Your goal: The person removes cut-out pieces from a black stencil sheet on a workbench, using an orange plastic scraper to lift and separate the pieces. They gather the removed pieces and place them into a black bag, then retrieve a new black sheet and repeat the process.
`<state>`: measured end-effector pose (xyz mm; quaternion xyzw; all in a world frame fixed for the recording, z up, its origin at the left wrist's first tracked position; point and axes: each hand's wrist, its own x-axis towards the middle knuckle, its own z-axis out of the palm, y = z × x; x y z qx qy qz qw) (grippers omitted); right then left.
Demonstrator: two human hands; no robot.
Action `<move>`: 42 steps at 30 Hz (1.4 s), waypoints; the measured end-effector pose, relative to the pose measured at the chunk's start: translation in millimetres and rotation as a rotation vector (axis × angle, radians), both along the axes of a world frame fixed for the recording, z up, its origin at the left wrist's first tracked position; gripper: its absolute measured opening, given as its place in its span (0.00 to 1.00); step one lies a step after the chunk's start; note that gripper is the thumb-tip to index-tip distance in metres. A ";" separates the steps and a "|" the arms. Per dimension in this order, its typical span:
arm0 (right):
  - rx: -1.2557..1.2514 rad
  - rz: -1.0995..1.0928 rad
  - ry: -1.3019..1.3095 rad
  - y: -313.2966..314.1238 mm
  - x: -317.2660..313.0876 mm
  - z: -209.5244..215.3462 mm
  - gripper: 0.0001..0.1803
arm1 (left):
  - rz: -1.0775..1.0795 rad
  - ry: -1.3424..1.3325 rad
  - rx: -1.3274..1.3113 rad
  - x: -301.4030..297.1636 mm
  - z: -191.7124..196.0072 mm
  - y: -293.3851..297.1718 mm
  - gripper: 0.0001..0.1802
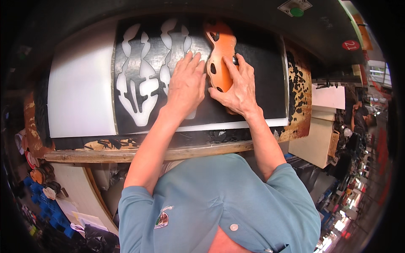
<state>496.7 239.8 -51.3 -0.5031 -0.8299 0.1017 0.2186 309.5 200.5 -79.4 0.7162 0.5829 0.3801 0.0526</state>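
Note:
An orange cutting die (222, 55) with a wavy outline and dark holes lies on a black sheet (261, 88). My right hand (237, 86) grips its near part, the thumb at the left edge and the fingers at the right. My left hand (185, 84) rests flat on the sheet just left of the die, fingers stretched out and holding nothing. Left of that hand, wavy cut-outs (141, 114) in the sheet show white underneath. The left hand hides part of the second group of cut-outs.
White board (82, 84) extends out left of the black sheet. Dark scraps (298, 84) litter the worn table at right. A wooden rail (101, 156) runs along the front edge. Overhead, a dark machine beam carries a green button (297, 12). Another person (362, 120) is far right.

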 end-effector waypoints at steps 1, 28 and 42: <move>-0.048 0.002 0.002 0.7 1.5 1.2 0.52 | -0.004 0.102 -0.076 0.4 -3.7 4.9 0.21; -0.857 0.186 1.439 43.3 94.8 6.6 0.55 | 0.037 -1.279 -0.709 76.2 -2.6 -32.0 0.11; 0.027 -0.235 -0.181 -12.0 158.7 11.9 0.44 | 0.030 -1.518 -0.629 74.0 11.2 -32.6 0.08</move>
